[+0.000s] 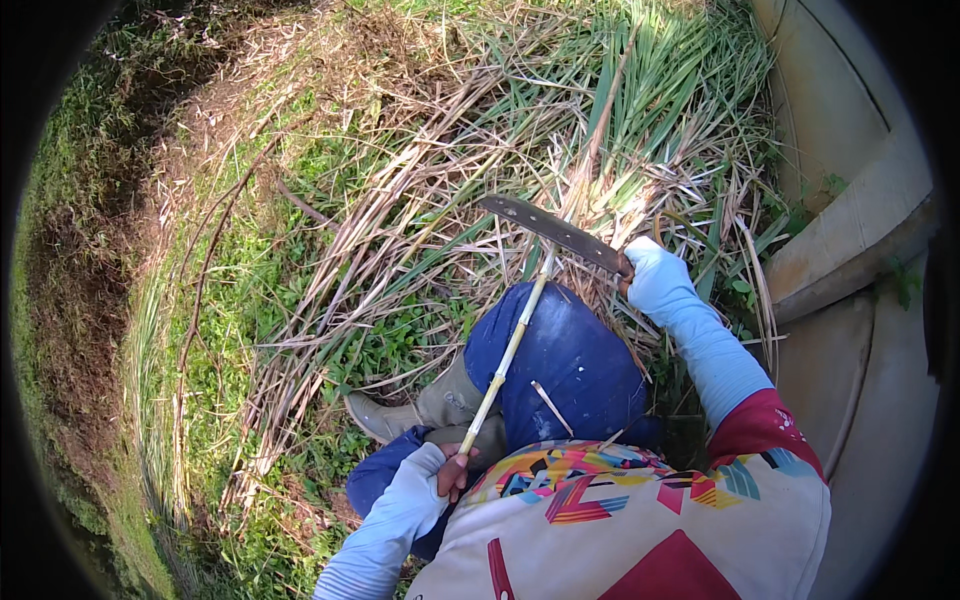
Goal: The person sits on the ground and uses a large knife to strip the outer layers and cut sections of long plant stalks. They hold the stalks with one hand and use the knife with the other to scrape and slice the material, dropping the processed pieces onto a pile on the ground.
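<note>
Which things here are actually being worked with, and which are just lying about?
In use:
- right hand gripping the machete
- left hand holding the pale cane stalk

Lying about:
- dry grass and leaves
- concrete wall
- green weeds

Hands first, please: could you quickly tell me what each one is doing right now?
Left hand: closed around the lower end of a pale cane stalk.
Right hand: closed on the handle of a long machete.
</note>
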{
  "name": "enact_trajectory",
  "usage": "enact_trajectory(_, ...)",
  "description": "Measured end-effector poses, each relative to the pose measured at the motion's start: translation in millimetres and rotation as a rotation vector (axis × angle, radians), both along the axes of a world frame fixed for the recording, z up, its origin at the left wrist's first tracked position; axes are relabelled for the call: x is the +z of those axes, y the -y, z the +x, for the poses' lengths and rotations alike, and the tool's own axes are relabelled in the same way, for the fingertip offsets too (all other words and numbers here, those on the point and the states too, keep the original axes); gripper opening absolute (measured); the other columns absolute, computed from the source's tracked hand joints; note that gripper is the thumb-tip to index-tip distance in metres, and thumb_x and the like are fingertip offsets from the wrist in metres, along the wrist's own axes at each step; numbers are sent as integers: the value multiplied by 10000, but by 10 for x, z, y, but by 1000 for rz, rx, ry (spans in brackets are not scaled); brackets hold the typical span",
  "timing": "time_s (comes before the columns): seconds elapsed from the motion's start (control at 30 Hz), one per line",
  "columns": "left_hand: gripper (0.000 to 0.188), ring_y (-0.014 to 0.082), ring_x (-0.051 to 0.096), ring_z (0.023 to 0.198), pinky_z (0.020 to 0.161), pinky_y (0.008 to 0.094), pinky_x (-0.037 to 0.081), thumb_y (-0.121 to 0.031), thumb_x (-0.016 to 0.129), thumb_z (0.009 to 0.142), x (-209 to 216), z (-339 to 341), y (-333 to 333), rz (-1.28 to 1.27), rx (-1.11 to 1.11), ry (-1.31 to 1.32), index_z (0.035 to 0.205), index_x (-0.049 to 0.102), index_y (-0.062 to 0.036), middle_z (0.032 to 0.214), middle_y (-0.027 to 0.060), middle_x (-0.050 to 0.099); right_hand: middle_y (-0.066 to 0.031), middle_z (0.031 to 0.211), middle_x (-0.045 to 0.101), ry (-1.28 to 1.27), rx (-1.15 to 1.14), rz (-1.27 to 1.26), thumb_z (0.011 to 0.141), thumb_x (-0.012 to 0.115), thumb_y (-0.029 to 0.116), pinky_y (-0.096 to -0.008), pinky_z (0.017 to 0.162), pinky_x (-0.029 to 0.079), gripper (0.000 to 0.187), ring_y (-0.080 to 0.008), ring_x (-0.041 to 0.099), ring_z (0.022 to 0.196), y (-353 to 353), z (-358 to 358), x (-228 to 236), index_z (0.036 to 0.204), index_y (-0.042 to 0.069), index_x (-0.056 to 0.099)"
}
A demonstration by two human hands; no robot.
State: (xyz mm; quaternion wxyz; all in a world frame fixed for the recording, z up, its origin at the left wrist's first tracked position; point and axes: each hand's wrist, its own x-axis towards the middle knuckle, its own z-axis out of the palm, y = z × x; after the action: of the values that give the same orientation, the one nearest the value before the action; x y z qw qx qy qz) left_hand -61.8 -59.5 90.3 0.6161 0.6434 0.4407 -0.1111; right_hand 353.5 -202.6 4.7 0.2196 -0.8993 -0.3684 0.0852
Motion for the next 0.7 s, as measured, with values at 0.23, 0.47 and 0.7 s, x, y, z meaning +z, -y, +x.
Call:
enact_trajectory(0.23, 404, 130, 636, 806, 767, 277, 541, -139, 591, 1031, 125, 143, -161, 76, -214, -86, 1393, 558, 37, 934, 63, 680, -171, 926, 665, -61, 149, -71, 759, 783, 191, -441, 752, 541, 282, -387, 678, 881, -2, -346, 32, 981, 84, 649)
enact_trajectory(0.47, 553, 164, 631, 962, 893, 305, 521, -143, 658, 985, 388, 649, -565, 375, -446, 220, 1474, 470, 35, 1088, 100, 668, -178, 948, 679, 15, 97, -151, 771, 796, 206, -438, 776, 550, 328, -391, 688, 902, 54, -316, 107, 1046, 84, 667)
enact_trajectory(0.7, 339, 201, 679, 796, 779, 338, 530, -251, 594, 1030, -356, 1521, -444, 166, -157, 24, 1245, 606, 11, 931, 115, 720, -170, 942, 690, -47, 62, -224, 781, 803, 254, -441, 782, 562, 346, -381, 700, 888, 62, -366, 152, 1066, 102, 678)
